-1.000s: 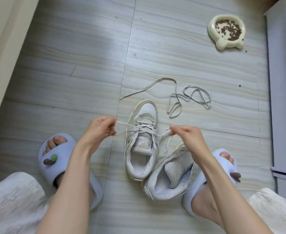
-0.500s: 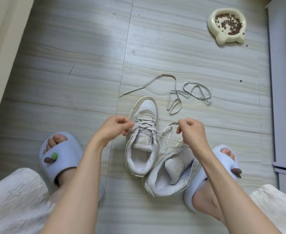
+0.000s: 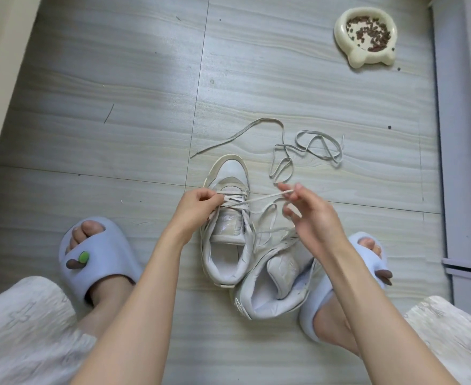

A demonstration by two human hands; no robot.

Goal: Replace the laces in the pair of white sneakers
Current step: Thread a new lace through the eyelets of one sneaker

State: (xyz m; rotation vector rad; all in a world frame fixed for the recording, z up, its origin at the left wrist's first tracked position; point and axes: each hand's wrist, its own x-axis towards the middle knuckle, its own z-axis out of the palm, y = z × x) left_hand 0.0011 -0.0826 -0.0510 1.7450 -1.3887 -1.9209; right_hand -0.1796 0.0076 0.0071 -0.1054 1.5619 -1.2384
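We observe two white sneakers on the tiled floor (image 3: 117, 120) between the person's feet. The upright sneaker (image 3: 228, 215) stands on its sole with the toe pointing away from the person; a white lace (image 3: 259, 199) is threaded in crossings over its tongue. The second sneaker (image 3: 276, 290) lies tilted on its side just to the right of the first, touching its heel area and resting against the right slipper (image 3: 367, 262). The left hand (image 3: 198, 207) is positioned at the left eyelet row of the upright sneaker, its fingers (image 3: 215, 197) curled and pinching the lace where it leaves the crossings. The right hand (image 3: 312, 215) is raised to the right of the shoe; its thumb and forefinger pinch the other run of the same lace near its free end, while the remaining fingers are loosely spread. The lace runs taut between the shoe and the right hand, with slack loops hanging below toward the second sneaker. A loose lace (image 3: 292, 151), greyer in tone, lies coiled on the floor beyond the shoes, apart from both hands. The left slipper (image 3: 95, 254) sits well to the left. A cream pet bowl (image 3: 340, 31) containing brown kibble rests at the far right, near a grey cabinet (image 3: 462, 134).
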